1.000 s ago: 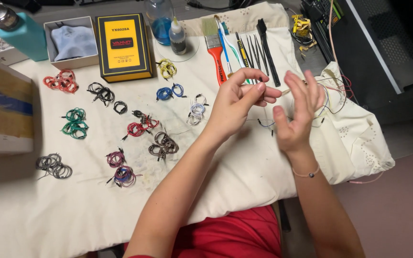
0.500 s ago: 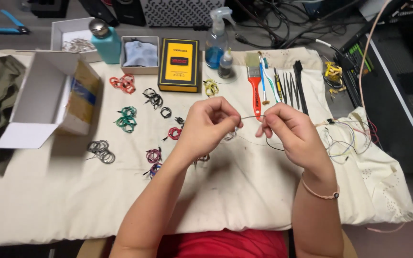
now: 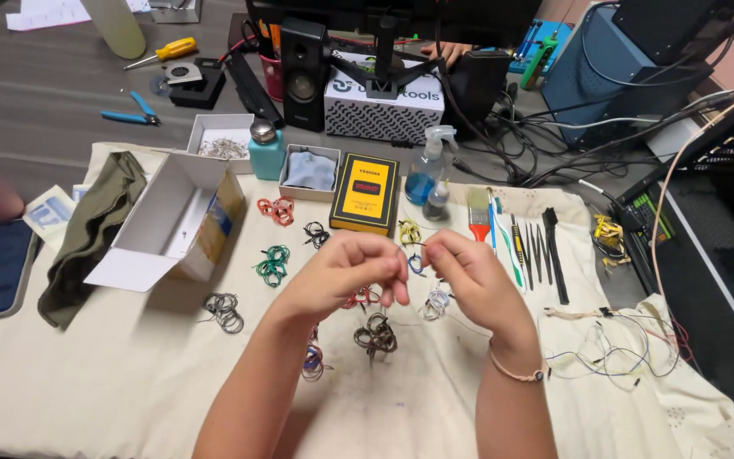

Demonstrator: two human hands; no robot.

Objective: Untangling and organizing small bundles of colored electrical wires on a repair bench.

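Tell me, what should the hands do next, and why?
Probably lower whatever they pinch onto the cloth. Both the left hand and right hand hover with fingertips nearly together above the wire coils; what sits between them is too small to see.

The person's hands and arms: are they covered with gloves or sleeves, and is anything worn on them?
Both arms are bare up to the bottom edge of the picture, with no sleeves in view, and neither the left hand nor the right hand wears a glove. The one thing worn is a thin, pale bracelet with a small dark bead, around the right wrist. No rings or watch show.
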